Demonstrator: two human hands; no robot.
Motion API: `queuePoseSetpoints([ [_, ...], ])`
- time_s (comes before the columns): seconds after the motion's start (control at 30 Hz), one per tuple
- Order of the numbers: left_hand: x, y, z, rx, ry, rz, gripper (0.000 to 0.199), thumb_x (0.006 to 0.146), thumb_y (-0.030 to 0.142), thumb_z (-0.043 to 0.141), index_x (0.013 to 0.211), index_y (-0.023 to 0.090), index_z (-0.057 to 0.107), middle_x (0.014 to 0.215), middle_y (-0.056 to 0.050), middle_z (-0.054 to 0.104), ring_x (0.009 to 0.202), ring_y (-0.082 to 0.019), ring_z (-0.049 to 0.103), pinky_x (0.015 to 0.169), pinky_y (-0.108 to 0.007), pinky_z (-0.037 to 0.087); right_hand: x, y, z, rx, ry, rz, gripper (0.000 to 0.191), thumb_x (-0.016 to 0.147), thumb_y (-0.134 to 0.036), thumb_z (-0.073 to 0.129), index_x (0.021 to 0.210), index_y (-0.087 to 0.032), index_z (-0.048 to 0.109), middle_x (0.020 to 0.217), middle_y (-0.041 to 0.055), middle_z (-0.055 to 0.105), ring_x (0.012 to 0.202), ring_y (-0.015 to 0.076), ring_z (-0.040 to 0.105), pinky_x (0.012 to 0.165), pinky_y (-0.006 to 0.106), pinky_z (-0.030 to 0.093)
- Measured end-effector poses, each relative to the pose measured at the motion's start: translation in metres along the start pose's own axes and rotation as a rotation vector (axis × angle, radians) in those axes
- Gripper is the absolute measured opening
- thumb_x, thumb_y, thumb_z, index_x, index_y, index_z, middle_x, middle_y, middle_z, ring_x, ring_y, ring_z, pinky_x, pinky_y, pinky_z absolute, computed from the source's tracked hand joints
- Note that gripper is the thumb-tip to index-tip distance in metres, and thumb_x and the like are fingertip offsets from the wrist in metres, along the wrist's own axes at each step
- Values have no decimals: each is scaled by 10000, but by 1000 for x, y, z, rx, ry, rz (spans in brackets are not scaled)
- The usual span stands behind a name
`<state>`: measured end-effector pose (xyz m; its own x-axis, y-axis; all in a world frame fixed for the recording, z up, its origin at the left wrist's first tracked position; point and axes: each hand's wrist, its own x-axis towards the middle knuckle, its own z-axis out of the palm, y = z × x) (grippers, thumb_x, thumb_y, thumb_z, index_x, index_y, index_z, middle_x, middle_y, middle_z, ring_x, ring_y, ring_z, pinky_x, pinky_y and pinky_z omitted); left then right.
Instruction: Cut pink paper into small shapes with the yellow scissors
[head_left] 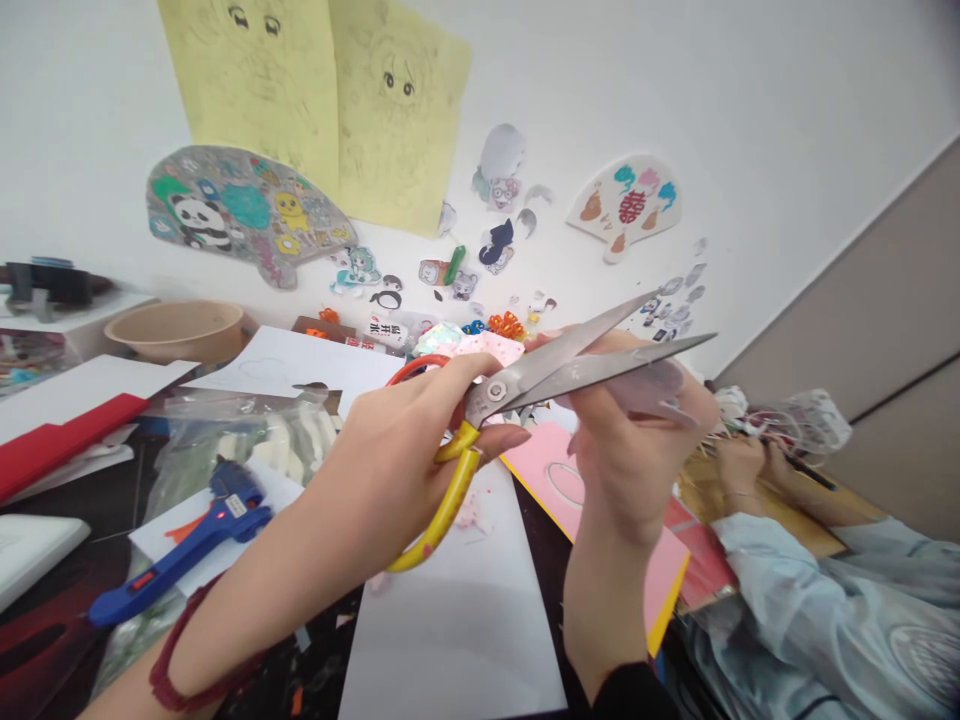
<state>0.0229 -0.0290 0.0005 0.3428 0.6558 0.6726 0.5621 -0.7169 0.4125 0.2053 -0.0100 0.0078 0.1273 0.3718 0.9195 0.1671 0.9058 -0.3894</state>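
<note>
My left hand (397, 430) is closed on a pair of scissors (480, 400) with red and yellow handles. The blades are spread apart and point up to the right, passing in front of my right hand (630, 450). A thin, greyish, curved piece (651, 388) is pinched in that right hand; its material is unclear, and the blades hide part of the fingers. Behind the scissors shows a pink dotted piece (487, 346). Below my hands lies a white sheet (457, 620) with small pink scraps (471, 512) on it.
A blue glue gun (187, 545) lies at left near a plastic bag (262, 430) and a tan bowl (176, 330). Pink and yellow card (555, 470) lies under my right arm. At right, another person's hands (750, 465) work. Decorated fans (628, 205) hang on the wall.
</note>
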Motion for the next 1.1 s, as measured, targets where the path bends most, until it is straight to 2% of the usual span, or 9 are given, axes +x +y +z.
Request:
queuePoseSetpoints([
  [0.13, 0, 0, -1, -1, -32, -2, 277, 1001, 336, 593, 1208, 156, 631, 695, 42, 593, 546, -125, 466, 562, -229, 364, 0, 3, -3, 27, -11, -14, 128, 797, -113, 767, 831, -235, 791, 837, -4, 793, 744, 196, 740, 695, 366, 625],
  [0.33, -1, 0, -1, -4, -17, 15, 282, 1002, 365, 601, 1176, 145, 636, 649, 60, 516, 518, -120, 420, 544, -223, 340, 1, 8, -4, 87, -26, -58, 200, 777, -53, 749, 843, -235, 801, 828, -3, 784, 715, 179, 720, 628, 334, 597],
  [0.5, 0, 2, -1, 3, -15, 48, 260, 1013, 357, 589, 1135, 133, 638, 621, 76, 459, 500, -110, 380, 530, -216, 325, 1, 6, -6, 72, -43, -59, 219, 783, -59, 744, 872, -247, 811, 843, -7, 787, 755, 187, 737, 656, 342, 611],
  [0.6, -1, 1, -1, 9, -9, 63, 265, 1020, 370, 580, 1121, 133, 639, 608, 82, 438, 490, -105, 358, 519, -212, 315, 0, 5, -8, 36, -60, -38, 203, 802, -119, 763, 921, -273, 824, 849, -4, 796, 785, 204, 744, 650, 353, 617],
  [0.73, -2, -3, 1, 5, 7, 87, 299, 1024, 421, 572, 1114, 146, 644, 603, 80, 464, 479, -99, 345, 508, -217, 304, 0, 3, -10, 16, -58, 7, 170, 800, -133, 780, 888, -274, 815, 887, -4, 814, 828, 212, 756, 724, 370, 638],
  [0.83, -3, -4, 3, -35, 21, 66, 378, 1004, 488, 575, 1176, 161, 653, 701, 35, 597, 500, -104, 428, 530, -240, 336, 0, 3, -11, 30, -69, 14, 166, 794, -112, 774, 882, -250, 806, 860, -4, 801, 813, 208, 755, 708, 364, 630],
  [0.93, -2, -5, 4, -73, 5, -23, 509, 966, 541, 582, 1282, 149, 652, 839, -43, 694, 613, -168, 571, 589, -291, 409, 1, 3, -11, -27, -23, 51, 121, 791, -126, 772, 806, -245, 789, 817, -12, 776, 755, 191, 732, 626, 331, 607],
  [1.03, -3, -8, 4, -94, -22, -64, 637, 947, 595, 572, 1396, 145, 606, 977, -108, 741, 807, -269, 665, 705, -381, 496, 1, 2, -11, -61, 4, 109, 74, 788, -168, 796, 776, -239, 776, 696, -33, 714, 577, 128, 623, 464, 266, 511],
  [1.1, -4, -11, 5, -102, -3, -15, 718, 960, 608, 546, 1500, 135, 512, 1220, -166, 720, 1040, -338, 670, 857, -462, 526, 1, 2, -11, -54, 8, 143, 40, 791, -205, 809, 797, -236, 784, 678, -32, 701, 543, 113, 585, 417, 249, 466],
])
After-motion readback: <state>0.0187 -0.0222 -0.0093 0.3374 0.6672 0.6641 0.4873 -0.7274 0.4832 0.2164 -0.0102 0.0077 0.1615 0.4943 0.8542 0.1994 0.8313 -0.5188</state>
